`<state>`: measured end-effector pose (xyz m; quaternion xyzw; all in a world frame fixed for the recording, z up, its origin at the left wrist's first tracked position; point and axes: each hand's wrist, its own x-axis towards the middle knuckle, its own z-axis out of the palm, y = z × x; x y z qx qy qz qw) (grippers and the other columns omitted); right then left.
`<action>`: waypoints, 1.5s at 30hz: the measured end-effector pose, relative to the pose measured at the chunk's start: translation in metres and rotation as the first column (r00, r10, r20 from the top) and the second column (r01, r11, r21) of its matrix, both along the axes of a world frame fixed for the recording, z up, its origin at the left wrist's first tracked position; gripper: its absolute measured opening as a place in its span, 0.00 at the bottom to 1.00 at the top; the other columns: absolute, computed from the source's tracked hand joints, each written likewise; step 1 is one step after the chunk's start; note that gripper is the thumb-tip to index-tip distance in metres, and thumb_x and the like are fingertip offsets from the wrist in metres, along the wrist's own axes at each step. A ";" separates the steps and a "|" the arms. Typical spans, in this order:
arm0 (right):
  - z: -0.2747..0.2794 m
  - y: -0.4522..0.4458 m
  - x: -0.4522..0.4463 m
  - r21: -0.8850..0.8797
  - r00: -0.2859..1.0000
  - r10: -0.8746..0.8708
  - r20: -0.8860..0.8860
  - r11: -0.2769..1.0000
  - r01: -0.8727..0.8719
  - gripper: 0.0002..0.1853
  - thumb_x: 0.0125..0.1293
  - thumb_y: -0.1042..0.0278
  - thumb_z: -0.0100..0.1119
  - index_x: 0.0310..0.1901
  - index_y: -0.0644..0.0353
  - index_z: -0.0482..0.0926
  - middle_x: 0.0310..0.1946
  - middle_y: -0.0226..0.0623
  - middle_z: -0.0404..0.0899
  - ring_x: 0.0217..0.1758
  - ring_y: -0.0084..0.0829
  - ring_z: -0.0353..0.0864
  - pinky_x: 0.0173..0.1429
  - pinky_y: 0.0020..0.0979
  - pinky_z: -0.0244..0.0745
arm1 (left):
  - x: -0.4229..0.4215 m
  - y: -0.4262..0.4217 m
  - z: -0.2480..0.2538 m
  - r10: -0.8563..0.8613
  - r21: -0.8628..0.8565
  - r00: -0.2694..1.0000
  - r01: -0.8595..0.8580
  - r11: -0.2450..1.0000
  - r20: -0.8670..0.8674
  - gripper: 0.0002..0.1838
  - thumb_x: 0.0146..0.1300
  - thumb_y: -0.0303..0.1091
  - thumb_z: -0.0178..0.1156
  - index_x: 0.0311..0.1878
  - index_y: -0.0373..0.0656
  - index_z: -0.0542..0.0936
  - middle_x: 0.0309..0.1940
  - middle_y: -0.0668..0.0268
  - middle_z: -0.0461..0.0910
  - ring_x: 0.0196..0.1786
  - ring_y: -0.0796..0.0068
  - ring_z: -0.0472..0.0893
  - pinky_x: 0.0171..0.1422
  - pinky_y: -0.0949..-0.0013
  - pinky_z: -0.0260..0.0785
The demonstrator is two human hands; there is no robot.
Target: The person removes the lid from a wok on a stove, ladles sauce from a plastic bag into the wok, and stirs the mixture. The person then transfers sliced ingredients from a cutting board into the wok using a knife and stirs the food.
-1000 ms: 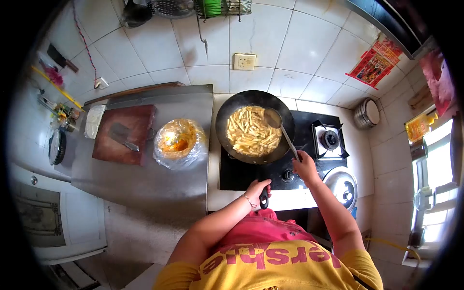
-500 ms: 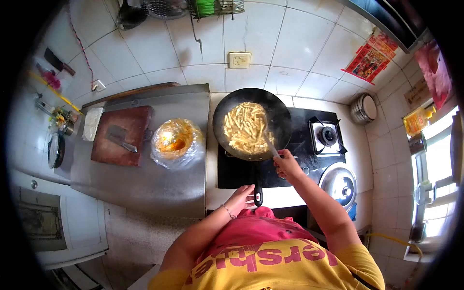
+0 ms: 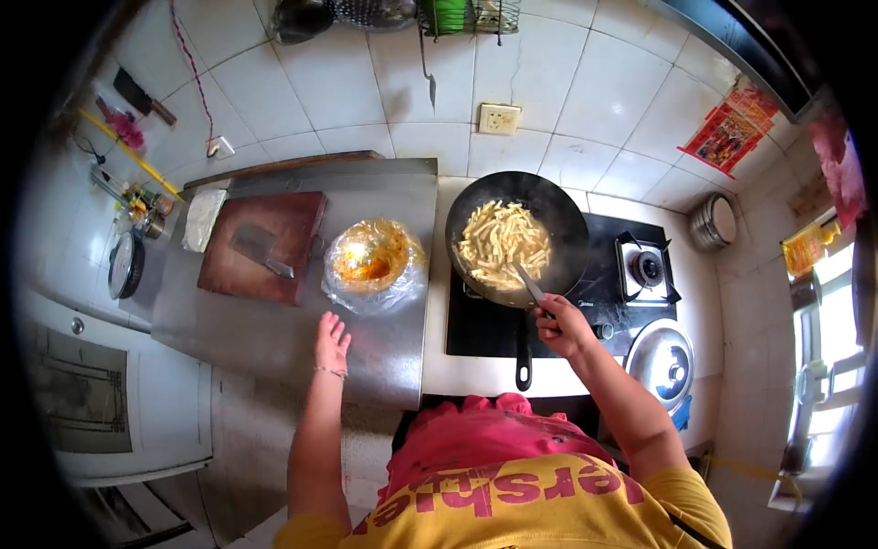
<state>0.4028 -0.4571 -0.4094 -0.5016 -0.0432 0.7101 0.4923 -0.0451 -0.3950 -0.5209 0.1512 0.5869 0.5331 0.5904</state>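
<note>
My right hand [image 3: 563,326] is closed round the handle of a spatula [image 3: 531,285], whose far end is buried in pale yellow strips of food [image 3: 502,240] in a dark wok [image 3: 569,218]. The wok sits on the left burner, and its black handle [image 3: 523,352] points toward me with no hand on it. Out over the steel counter [image 3: 238,340], my left hand [image 3: 332,344] is empty, fingers apart. Just beyond its fingertips stands a bowl lined with clear plastic [image 3: 373,261], smeared orange inside.
On the counter at left, a cleaver [image 3: 260,249] lies on a brown chopping board [image 3: 218,284]. A domed metal lid [image 3: 660,361] rests right of the black stove [image 3: 599,302]. The second burner [image 3: 647,267] and a metal pot [image 3: 713,224] are farther right.
My left hand has let go of the wok handle and moved left toward the plastic-lined bowl. My right hand still holds the spatula in the food. The view has shifted a little.
</note>
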 end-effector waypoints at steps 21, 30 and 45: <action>0.072 -0.025 -0.054 0.053 0.980 -0.165 0.112 0.986 0.160 0.06 0.65 0.72 0.50 0.43 0.54 0.67 0.24 0.31 0.68 0.16 0.14 0.56 0.18 0.16 0.48 | 0.073 0.051 0.016 -0.477 0.038 0.841 0.484 0.874 0.254 0.31 0.64 0.61 0.43 0.63 0.52 0.62 0.58 0.70 0.69 0.58 0.73 0.67 0.59 0.60 0.56; 0.085 0.006 -0.113 0.094 0.996 -0.063 0.062 0.994 0.057 0.05 0.64 0.74 0.51 0.39 0.55 0.66 0.24 0.30 0.66 0.15 0.15 0.55 0.17 0.18 0.48 | 0.004 -0.023 0.015 -0.574 -0.016 0.792 0.589 0.808 0.208 0.31 0.65 0.57 0.47 0.64 0.48 0.61 0.59 0.67 0.67 0.56 0.71 0.70 0.55 0.63 0.63; -0.008 0.072 -0.189 0.081 0.373 0.110 0.921 0.884 -0.460 0.16 0.58 0.73 0.51 0.49 0.60 0.64 0.27 0.44 0.73 0.21 0.34 0.73 0.22 0.34 0.67 | -0.108 -0.109 -0.009 -0.374 -0.183 0.897 0.419 0.889 0.235 0.24 0.66 0.48 0.48 0.60 0.48 0.63 0.54 0.66 0.70 0.50 0.70 0.74 0.47 0.67 0.70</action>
